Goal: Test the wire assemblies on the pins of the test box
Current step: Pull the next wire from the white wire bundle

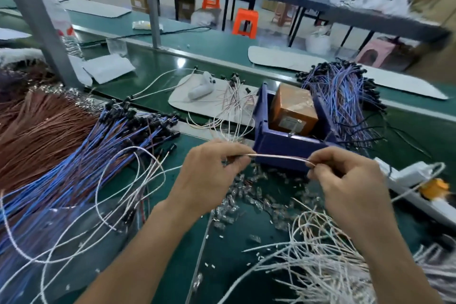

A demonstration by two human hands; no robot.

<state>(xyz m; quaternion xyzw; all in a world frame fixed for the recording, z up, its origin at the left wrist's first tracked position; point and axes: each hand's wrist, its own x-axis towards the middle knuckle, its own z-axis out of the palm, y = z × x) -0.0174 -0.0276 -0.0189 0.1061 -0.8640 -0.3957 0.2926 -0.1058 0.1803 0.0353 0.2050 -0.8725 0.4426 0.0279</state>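
Both hands pinch one thin pale wire assembly [278, 156]: the left hand [209, 175] grips its left end with curled fingers, and the right hand [350, 180] grips its right end between thumb and fingertips, so the wire stretches between them. It hangs just in front of the blue test box [278, 148], which holds an orange block [293, 108]. On the green tabletop [234, 261], blue wire bundles [81, 168] lie at the left and white wires [320, 254] at the right.

The counter [234, 266] has a matt green covering; the conveyor belt [160, 66] is glossy. The test box [283, 148] is smooth blue plastic, its brown block [293, 106] shiny with tape. The pale wire [278, 157] has gleaming insulation.
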